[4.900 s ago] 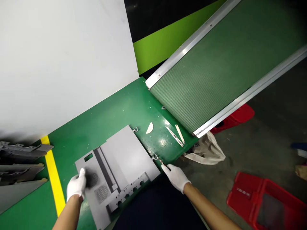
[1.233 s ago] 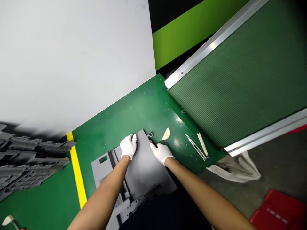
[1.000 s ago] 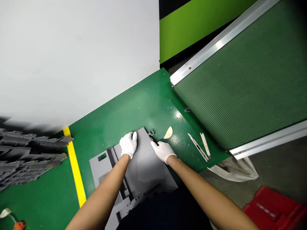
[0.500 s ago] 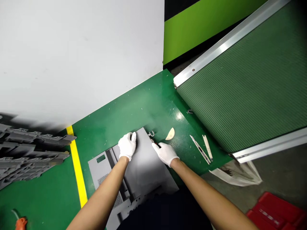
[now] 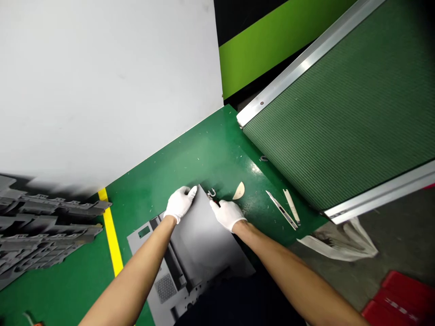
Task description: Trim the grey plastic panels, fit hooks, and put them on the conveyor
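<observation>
A large grey moulded panel with a mesh grille lies on the green work surface, close to my body. My left hand, in a white glove, grips the panel's far edge, its thumb pointing to the far corner. At the right edge my gloved right hand is closed around a small tool with a bit of red, mostly hidden by the fingers. Just beyond it a pale hook-shaped piece sits by the panel's corner. A cream half-round piece lies to the right.
Farther right lie a utility knife and a narrow cream strip. A ribbed green conveyor belt with metal rails borders the right side. Grey panels are stacked at left, past a yellow line. A red case stands lower right.
Both hands have shifted slightly left in view as the camera turned. My left hand has slid toward the panel's far corner, and its thumb now reaches along the edge there.
</observation>
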Tool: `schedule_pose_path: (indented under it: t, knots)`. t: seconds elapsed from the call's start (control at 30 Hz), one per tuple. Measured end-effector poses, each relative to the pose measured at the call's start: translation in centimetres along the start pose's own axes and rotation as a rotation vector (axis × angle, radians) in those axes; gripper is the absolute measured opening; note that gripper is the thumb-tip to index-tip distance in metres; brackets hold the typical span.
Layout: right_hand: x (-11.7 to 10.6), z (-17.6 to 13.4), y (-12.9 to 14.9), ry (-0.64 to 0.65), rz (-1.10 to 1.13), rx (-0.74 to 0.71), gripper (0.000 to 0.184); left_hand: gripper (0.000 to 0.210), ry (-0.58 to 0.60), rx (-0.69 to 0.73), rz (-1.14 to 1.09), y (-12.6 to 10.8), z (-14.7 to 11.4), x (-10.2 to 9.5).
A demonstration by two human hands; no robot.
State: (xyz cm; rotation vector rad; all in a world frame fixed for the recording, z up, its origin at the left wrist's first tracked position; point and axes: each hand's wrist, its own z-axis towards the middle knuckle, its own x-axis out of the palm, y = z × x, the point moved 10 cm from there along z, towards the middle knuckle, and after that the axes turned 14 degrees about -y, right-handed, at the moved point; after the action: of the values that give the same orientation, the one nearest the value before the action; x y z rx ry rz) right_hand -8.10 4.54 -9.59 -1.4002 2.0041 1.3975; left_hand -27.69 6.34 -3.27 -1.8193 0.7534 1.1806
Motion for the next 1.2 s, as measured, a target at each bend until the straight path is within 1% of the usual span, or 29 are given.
schedule_pose_path:
  t: [0.03, 0.1, 0.13, 0.17, 0.2, 0.23, 0.33, 0.4, 0.47, 0.53, 0.6, 0.7, 0.77, 0.83, 0.9, 0.93, 0.97, 1.0, 1.03, 1.07, 1.1, 1.13, 1.17, 1.2]
  knots:
    - [-0.1, -0.2, 0.2, 0.006, -0.005, -0.01, 0.063, 0.057, 0.061, 0.097, -0.064, -1.9, 0.7, 0.5]
    - [-0.3, -0.4, 0.7, 0.013, -0.015, -0.035, 0.059, 0.053, 0.238, 0.266, -0.153, -5.5, 1.6, 2.3]
    - [-0.4, -0.5, 0.9, 0.014, -0.02, -0.046, 0.058, 0.051, 0.345, 0.298, -0.156, -6.6, 1.9, 3.5]
    - [-0.4, -0.5, 1.0, 0.013, -0.027, -0.052, 0.058, 0.049, 0.447, 0.294, -0.125, -7.2, 2.1, 4.8]
    - [-0.5, -0.5, 1.1, 0.009, -0.034, -0.052, 0.059, 0.047, 0.518, 0.274, -0.066, -7.4, 2.4, 5.9]
    - [-0.5, -0.5, 1.1, 0.004, -0.041, -0.051, 0.06, 0.046, 0.553, 0.26, 0.013, -7.4, 2.9, 6.9]
    - [-0.3, -0.5, 1.3, -0.001, -0.054, -0.057, 0.062, 0.045, 0.568, 0.275, 0.204, -7.7, 4.1, 9.1]
    - [-0.1, -0.5, 1.4, 0.002, -0.063, -0.063, 0.063, 0.046, 0.593, 0.273, 0.237, -7.8, 4.4, 10.3]
    - [-0.1, -0.5, 1.3, 0.003, -0.074, -0.055, 0.063, 0.045, 0.612, 0.263, 0.204, -7.9, 4.4, 10.9]
    - [0.0, -0.3, 0.9, 0.016, -0.077, -0.037, 0.064, 0.04, 0.623, 0.265, 0.128, -7.8, 4.0, 10.7]
    - [0.1, 0.0, 0.6, 0.032, -0.057, -0.042, 0.062, 0.036, 0.644, 0.251, -0.081, -7.8, 3.2, 9.9]
    - [0.6, 0.5, 0.4, 0.055, -0.012, -0.095, 0.055, 0.043, 0.645, 0.198, -0.438, -7.4, 2.1, 7.5]
    - [1.0, 0.7, 0.1, 0.062, -0.008, -0.135, 0.049, 0.044, 0.587, 0.148, -0.598, -6.6, 2.3, 5.6]
    - [1.3, 0.8, -0.3, 0.065, -0.025, -0.168, 0.046, 0.042, 0.467, 0.063, -0.746, -5.2, 3.4, 3.7]
    - [1.5, 0.5, -1.2, 0.074, -0.023, -0.145, 0.047, 0.043, 0.284, -0.018, -0.828, -3.5, 4.8, 1.7]
    - [1.5, 0.3, -1.9, 0.077, -0.018, -0.112, 0.046, 0.043, 0.182, -0.04, -0.82, -2.7, 5.3, 0.7]
    - [1.3, -0.1, -2.7, 0.076, -0.004, -0.064, 0.05, 0.043, 0.084, -0.05, -0.786, -2.1, 5.6, -0.2]
    - [1.1, -0.6, -3.7, 0.07, 0.02, -0.008, 0.058, 0.044, 0.002, -0.049, -0.741, -1.9, 5.6, -1.0]
    - [0.9, -1.3, -4.7, 0.056, 0.048, 0.051, 0.066, 0.045, -0.053, -0.041, -0.695, -2.0, 5.2, -1.4]
    - [0.6, -2.1, -5.8, 0.038, 0.078, 0.105, 0.07, 0.046, -0.071, -0.029, -0.657, -2.6, 4.5, -1.4]
    - [0.4, -3.1, -6.9, 0.023, 0.114, 0.161, 0.07, 0.047, -0.047, -0.013, -0.632, -3.7, 3.4, -0.8]
    - [0.3, -4.3, -8.1, 0.013, 0.149, 0.213, 0.067, 0.049, 0.018, 0.004, -0.619, -5.3, 1.8, 0.5]
    - [0.3, -5.5, -9.2, 0.007, 0.178, 0.257, 0.065, 0.05, 0.113, 0.013, -0.618, -7.2, -0.1, 2.3]
    - [0.4, -6.8, -10.2, 0.006, 0.199, 0.289, 0.063, 0.05, 0.227, 0.012, -0.624, -9.2, -2.4, 4.4]
